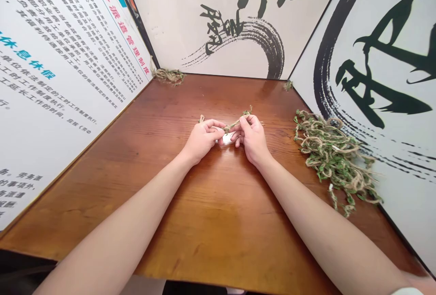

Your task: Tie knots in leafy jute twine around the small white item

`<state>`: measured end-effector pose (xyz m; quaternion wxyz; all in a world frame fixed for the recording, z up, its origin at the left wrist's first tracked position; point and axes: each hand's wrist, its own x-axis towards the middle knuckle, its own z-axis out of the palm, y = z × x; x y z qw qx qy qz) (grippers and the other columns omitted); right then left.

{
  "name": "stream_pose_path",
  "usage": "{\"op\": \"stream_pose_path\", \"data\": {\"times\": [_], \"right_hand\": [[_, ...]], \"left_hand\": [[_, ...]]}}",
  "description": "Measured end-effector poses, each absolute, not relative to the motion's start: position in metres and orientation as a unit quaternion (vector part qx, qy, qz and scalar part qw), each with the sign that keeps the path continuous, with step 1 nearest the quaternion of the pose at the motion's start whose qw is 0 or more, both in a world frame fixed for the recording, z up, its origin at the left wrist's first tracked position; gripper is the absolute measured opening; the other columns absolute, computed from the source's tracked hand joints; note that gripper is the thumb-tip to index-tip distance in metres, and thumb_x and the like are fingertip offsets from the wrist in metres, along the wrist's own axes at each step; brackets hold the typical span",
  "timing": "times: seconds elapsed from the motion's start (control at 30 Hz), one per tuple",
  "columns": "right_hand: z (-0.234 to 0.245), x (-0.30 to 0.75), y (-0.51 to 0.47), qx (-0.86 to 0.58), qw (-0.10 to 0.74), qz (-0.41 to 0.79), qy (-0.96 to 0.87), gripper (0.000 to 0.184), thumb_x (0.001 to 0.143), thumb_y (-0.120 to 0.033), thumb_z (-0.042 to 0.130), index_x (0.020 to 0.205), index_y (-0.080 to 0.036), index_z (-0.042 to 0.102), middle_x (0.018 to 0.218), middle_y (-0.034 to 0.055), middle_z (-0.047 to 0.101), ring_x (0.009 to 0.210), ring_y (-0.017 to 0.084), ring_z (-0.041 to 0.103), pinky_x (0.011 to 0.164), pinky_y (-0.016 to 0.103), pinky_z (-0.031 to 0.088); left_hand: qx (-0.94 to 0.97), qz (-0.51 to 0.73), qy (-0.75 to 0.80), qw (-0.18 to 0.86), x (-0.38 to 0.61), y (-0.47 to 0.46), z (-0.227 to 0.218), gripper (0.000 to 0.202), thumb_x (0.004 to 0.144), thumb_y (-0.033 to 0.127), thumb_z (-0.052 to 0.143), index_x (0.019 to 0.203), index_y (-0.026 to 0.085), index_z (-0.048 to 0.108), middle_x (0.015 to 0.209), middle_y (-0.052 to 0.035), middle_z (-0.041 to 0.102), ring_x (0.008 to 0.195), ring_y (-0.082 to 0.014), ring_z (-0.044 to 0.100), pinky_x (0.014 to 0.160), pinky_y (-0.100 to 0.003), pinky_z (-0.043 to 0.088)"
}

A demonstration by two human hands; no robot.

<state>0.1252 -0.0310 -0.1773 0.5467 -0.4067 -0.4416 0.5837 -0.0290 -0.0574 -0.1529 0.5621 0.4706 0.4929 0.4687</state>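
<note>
Your left hand (201, 140) and right hand (251, 140) pinch a leafy jute vine (235, 123) between closed fingers, just above a white piece (227, 138). A tangled vine pile (335, 161) lies off to your right.

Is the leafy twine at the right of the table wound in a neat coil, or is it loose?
Loose: the leafy jute twine lies in a tangled heap, with strands straying out at its edges, not wound.

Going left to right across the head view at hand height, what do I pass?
Printed notice panel → left hand → right hand → pile of leafy jute twine → calligraphy panel
</note>
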Motion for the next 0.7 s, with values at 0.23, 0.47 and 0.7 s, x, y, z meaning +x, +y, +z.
{"op": "stream_pose_path", "data": {"times": [0.23, 0.47, 0.7], "right_hand": [[-0.1785, 0.1241, -0.0309, -0.409, 0.545, 0.584, -0.441, 0.045, 0.092, -0.057, 0.064, 0.098, -0.025, 0.033, 0.07, -0.0039, 0.067, 0.048, 0.012, 0.061, 0.035, 0.019, 0.039], [-0.177, 0.1236, -0.0318, -0.419, 0.552, 0.574, -0.437, 0.043, 0.094, -0.057, 0.06, 0.099, -0.025, 0.032, 0.068, -0.005, 0.066, 0.047, 0.012, 0.06, 0.035, 0.019, 0.038], [-0.1772, 0.1246, -0.0328, -0.425, 0.566, 0.552, -0.441, 0.044, 0.095, -0.058, 0.059, 0.099, -0.025, 0.031, 0.069, -0.0042, 0.067, 0.045, 0.012, 0.058, 0.035, 0.02, 0.037]], "left_hand": [[0.472, 0.461, 0.502, 0.559, -0.0286, -0.0568, -0.1525, 0.037, 0.063, 0.031, 0.072, 0.095, 0.014, 0.064, 0.058, -0.0027, 0.061, 0.045, -0.0079, 0.036, 0.048, -0.022, 0.02], [0.478, 0.454, 0.496, 0.565, -0.0288, -0.0579, -0.1536, 0.038, 0.063, 0.032, 0.073, 0.095, 0.013, 0.063, 0.056, -0.0032, 0.061, 0.044, -0.0078, 0.035, 0.047, -0.022, 0.02], [0.466, 0.451, 0.505, 0.57, -0.0271, -0.0588, -0.1514, 0.034, 0.066, 0.028, 0.073, 0.096, 0.013, 0.064, 0.057, -0.0041, 0.062, 0.047, -0.0104, 0.044, 0.048, -0.022, 0.023]]}}
